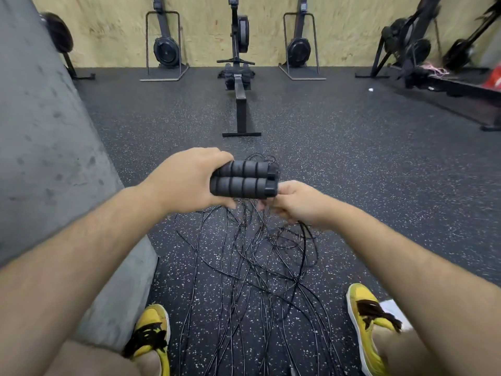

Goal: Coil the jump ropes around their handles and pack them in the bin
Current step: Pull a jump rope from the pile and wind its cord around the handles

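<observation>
Black foam handles (244,182), 2 side by side, gripped in left hand (187,183), arm outstretched; right hand (295,203) pinched thin cords (244,256) trailing to floor (352,158).

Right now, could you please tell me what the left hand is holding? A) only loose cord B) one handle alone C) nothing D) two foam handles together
D: the left hand grips two black foam handles laid side by side, while the right hand pinches the cord by their ends.
</observation>
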`<state>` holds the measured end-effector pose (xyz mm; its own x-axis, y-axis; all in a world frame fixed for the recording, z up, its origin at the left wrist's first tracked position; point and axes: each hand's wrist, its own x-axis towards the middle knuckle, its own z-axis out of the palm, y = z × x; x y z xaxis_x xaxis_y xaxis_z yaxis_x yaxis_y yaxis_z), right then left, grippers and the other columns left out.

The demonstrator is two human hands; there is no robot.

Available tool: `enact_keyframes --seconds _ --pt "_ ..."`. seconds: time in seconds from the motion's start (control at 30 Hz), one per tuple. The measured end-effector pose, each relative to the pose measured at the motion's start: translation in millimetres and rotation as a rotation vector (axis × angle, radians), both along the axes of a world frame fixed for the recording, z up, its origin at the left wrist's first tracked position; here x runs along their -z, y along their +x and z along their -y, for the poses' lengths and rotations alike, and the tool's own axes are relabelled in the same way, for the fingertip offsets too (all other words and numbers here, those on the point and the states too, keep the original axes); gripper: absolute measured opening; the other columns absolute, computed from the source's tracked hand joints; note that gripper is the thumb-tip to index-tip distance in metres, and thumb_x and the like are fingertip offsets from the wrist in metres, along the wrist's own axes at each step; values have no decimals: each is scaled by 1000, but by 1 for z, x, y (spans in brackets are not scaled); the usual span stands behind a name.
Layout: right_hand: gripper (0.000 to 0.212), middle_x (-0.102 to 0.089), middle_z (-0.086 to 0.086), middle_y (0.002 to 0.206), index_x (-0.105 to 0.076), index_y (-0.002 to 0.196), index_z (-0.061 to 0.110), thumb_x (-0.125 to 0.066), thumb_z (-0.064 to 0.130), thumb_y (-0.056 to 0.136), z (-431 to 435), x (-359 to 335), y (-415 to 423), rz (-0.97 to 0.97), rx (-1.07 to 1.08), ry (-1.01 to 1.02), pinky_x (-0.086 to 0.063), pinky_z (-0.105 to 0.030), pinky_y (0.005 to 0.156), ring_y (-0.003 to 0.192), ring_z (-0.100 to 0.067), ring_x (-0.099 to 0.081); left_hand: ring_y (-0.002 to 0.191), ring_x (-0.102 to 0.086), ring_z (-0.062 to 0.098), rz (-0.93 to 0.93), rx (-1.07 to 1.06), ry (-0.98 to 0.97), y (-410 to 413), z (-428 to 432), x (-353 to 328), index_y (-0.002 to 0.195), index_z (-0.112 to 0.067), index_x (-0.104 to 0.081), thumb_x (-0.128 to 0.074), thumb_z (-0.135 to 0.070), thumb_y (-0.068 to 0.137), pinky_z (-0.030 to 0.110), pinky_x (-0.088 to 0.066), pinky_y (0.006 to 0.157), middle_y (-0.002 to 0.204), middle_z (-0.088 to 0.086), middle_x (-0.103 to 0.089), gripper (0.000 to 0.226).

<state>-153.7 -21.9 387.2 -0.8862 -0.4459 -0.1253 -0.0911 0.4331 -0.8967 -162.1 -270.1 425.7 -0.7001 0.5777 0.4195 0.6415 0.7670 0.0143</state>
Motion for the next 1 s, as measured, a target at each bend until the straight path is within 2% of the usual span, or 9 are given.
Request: enact_keyframes --seconds 0.1,0.2,0.23,0.33,0.4,0.57,0.73,0.9,1.0 --pt "25 -39 11 52 -55 78 17 -44 12 100 -5 -8 2 60 84 -39 -19 -27 50 51 -11 -28 85 -60 31 -88 -12 -97 -3 -3 8 104 -18 -59 -79 -64 68 42 -51 70 91 -1 -61 62" --pt "20 -33 5 57 -41 79 21 -37 22 98 0 -21 5 275 187 -227 -13 -24 47 48 -9 -21 81 -60 33 -186 -27 -149 -6 -6 9 104 -18 -58 -79 -54 71 41 -50 64 91 1 -61 54" --pt "21 -33 4 59 -43 79 20 -40 29 98 1 -23 5 263 211 -227 -15 -22 45 47 -9 -23 79 -60 34 -217 -34 -157 -7 -7 9 103 -17 -58 -79 -51 72 41 -49 62 90 2 -60 50" --pt "36 -43 8 55 -57 72 22 -63 52 90 -1 -20 8 -105 234 79 -30 -25 52 48 -11 -37 73 -59 33 -277 -74 -195 -9 -12 11 99 -16 -58 -80 -42 72 39 -47 58 86 3 -59 44" --pt "41 -46 11 53 -57 69 21 -65 57 87 -4 -18 10 -222 240 185 -34 -25 54 46 -7 -40 72 -59 34 -274 -96 -210 -9 -13 14 98 -16 -57 -80 -42 72 40 -47 56 85 3 -59 44" --pt "57 -49 3 63 -65 83 3 -65 60 86 -5 -18 12 -319 281 283 -36 -29 58 56 -13 -43 76 -62 34 -221 -124 -219 -10 -16 21 99 -16 -55 -75 -50 75 37 -44 57 87 3 -60 46" --pt "48 -71 -11 85 -70 87 6 -69 54 85 -1 -22 18 -402 355 418 -52 -36 74 78 -24 -64 81 -63 34 -161 -170 -235 -8 -21 24 106 -17 -55 -68 -52 76 39 -47 60 91 2 -61 47" --pt "35 -68 -5 92 -66 93 11 -71 45 87 5 -27 22 -454 397 444 -51 -35 76 87 -23 -62 85 -65 32 -153 -188 -301 -8 -23 26 135 -25 -48 -70 -73 71 37 -49 63 100 2 -62 83" --pt "28 -67 -2 96 -57 94 19 -73 40 86 6 -25 19 -434 403 444 -47 -32 75 91 -22 -61 79 -64 32 -204 -152 -294 -7 -24 26 136 -23 -50 -59 -84 68 37 -50 59 96 3 -62 92"
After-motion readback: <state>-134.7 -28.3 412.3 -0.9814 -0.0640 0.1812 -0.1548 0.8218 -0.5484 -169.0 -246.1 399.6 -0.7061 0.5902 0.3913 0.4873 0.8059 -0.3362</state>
